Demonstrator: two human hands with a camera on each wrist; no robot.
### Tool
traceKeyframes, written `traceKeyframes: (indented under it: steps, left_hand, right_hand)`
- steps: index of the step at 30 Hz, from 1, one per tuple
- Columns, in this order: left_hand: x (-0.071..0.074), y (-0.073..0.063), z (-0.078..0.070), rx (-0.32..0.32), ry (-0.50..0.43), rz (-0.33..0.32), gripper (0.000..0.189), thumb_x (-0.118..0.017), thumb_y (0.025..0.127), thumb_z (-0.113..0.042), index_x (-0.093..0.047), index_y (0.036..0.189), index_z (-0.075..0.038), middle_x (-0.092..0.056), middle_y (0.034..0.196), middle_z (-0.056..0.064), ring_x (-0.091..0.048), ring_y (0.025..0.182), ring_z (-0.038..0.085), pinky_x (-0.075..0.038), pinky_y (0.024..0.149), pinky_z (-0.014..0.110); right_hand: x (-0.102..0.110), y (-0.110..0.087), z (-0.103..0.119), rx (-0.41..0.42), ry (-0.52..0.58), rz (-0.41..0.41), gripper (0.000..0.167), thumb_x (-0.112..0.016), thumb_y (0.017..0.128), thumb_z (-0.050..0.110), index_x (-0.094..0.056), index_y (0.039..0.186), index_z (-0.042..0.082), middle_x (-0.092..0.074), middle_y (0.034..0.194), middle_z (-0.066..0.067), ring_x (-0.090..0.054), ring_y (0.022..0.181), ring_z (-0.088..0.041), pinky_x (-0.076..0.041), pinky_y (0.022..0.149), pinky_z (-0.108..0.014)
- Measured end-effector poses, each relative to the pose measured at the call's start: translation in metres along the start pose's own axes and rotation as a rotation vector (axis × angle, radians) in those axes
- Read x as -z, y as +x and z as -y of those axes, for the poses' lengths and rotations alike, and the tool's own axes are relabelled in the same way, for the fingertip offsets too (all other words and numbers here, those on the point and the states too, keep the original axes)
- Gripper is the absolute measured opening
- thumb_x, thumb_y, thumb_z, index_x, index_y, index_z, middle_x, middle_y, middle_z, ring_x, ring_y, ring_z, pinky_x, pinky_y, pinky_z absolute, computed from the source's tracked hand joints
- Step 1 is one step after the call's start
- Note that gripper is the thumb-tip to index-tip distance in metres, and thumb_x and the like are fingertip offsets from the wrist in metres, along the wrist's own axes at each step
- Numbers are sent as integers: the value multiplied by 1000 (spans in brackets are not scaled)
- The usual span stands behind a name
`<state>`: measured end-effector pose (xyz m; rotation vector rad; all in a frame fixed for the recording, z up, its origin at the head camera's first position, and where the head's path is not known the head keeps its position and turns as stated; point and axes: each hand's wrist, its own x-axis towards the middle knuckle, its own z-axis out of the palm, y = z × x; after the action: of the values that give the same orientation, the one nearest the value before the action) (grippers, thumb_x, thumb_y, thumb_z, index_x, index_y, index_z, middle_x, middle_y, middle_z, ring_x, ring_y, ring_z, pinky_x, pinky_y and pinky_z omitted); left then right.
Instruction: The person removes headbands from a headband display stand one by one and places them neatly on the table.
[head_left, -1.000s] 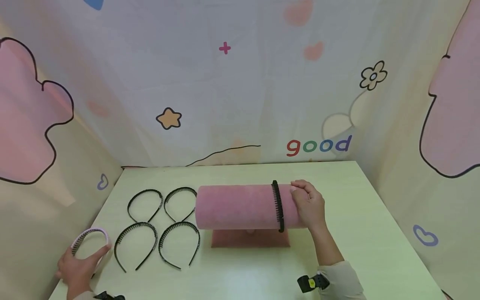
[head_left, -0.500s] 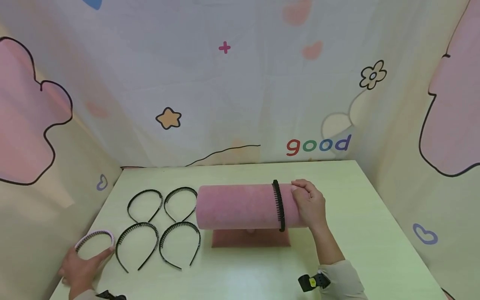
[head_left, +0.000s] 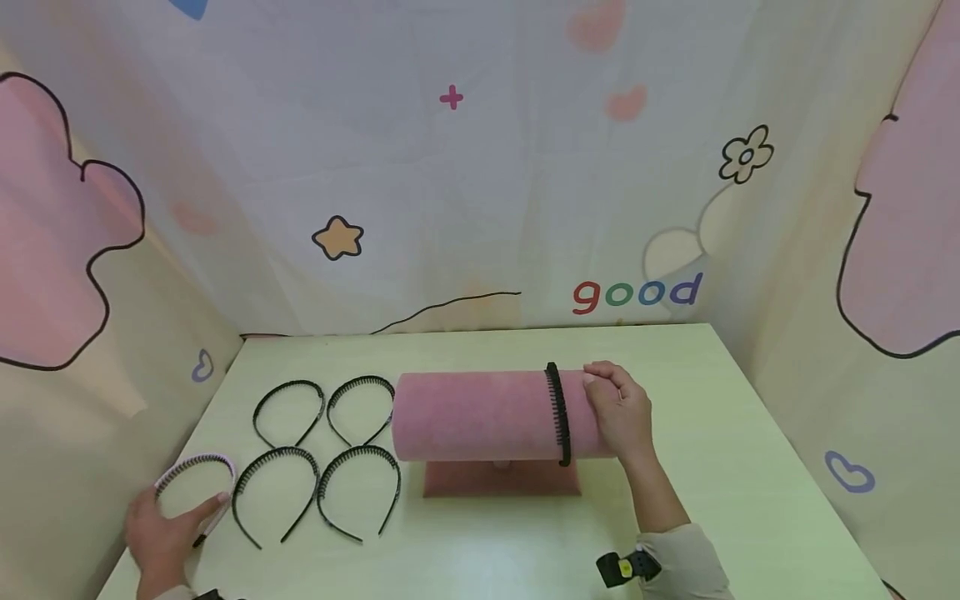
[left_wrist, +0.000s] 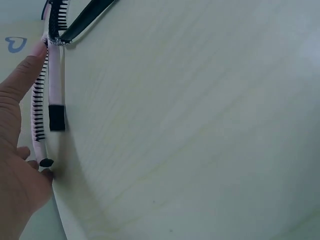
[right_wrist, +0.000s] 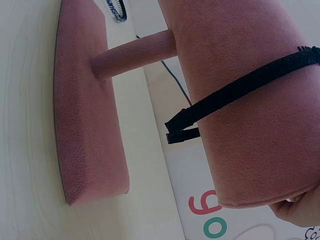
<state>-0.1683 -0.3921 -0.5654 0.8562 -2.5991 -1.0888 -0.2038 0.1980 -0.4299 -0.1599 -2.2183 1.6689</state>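
At the table's left edge my left hand [head_left: 163, 533] holds a lilac headband [head_left: 197, 460] with dark inner teeth, thumb at one arm and fingers at the other. In the left wrist view, the lilac headband's arm [left_wrist: 56, 90] has a black tip, and it lies close over the table. My right hand [head_left: 622, 412] grips the right end of a pink plush roll, part of a headband stand [head_left: 468, 417]. A toothed black headband [head_left: 558, 412] straddles the roll beside that hand. Most of the right hand is out of the right wrist view.
Several black headbands stand in two rows left of the roll, among them a front one [head_left: 273, 454] close beside the lilac one and another [head_left: 358, 450] near the stand. The stand's pink base [head_left: 501, 480] rests on the pale table [head_left: 720, 500]. Printed cloth [head_left: 480, 183] encloses the back and sides.
My left hand has shifted the lilac headband rightward, up against the nearest black headband. The right hand stays on the roll.
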Motion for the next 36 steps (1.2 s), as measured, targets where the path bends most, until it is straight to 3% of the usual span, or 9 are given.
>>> traceKeyframes:
  steps: [3,6,10,15,19,24,28,32,36]
  left_hand:
    - [2,-3,-5,26,-15,-16,107,-79,72,-36,-14,143,8,-6,145,33,-6,133,47,-11,106,54]
    - [4,-11,-16,35,-70,-86,98,-79,73,-31,-21,142,7,-10,145,32,-8,133,45,-12,106,53]
    - [5,-24,-36,-16,-169,-212,84,-79,72,-22,-34,138,5,-20,143,29,-15,132,43,-14,106,51]
    - [3,-39,-54,-86,-248,-292,73,-77,74,-18,-42,134,3,-29,139,25,-21,130,39,-18,105,48]
    - [3,-48,-64,-101,-281,-298,72,-76,76,-21,-42,136,0,-30,140,20,-22,131,35,-18,106,43]
    - [3,-64,-84,-199,-330,-340,68,-78,73,-16,-47,131,1,-36,135,21,-28,127,35,-21,104,45]
    - [1,-74,-99,-259,-339,-329,68,-78,72,-16,-48,132,-2,-36,135,21,-30,126,38,-22,102,50]
    - [-3,-84,-110,-333,-348,-337,68,-79,70,-13,-49,130,-1,-40,132,22,-34,123,38,-25,100,52]
    - [-9,-93,-122,-370,-374,-334,66,-80,70,-11,-51,128,-2,-42,130,18,-38,121,34,-28,100,46]
  right_hand:
    - [0,0,0,3,1,-3,26,-59,90,24,-66,106,5,-60,114,-7,-50,108,-19,-37,89,-39]
    - [0,0,0,8,5,-3,25,-59,90,24,-66,106,5,-60,115,-7,-50,110,-19,-36,91,-39]
    - [0,1,1,17,19,-4,24,-59,90,23,-66,106,6,-59,116,-6,-49,111,-18,-35,92,-38]
    - [0,2,-1,-6,20,-2,24,-59,91,21,-66,108,6,-59,118,-6,-48,112,-18,-35,91,-38]
    - [0,1,2,-38,16,2,24,-58,91,18,-65,109,3,-58,119,-8,-47,114,-20,-34,93,-39]
    - [2,-8,24,-14,15,0,24,-57,91,15,-64,108,-1,-58,118,-12,-48,112,-21,-35,91,-38]
    - [3,-12,36,8,18,-4,25,-57,90,13,-63,107,-4,-59,117,-14,-49,110,-21,-35,90,-37]
    - [3,-7,21,-17,22,-1,24,-58,90,15,-64,108,0,-59,118,-11,-48,112,-20,-34,92,-37]
    - [1,2,-1,-19,25,1,25,-59,90,21,-66,108,5,-59,118,-6,-48,113,-17,-35,93,-37]
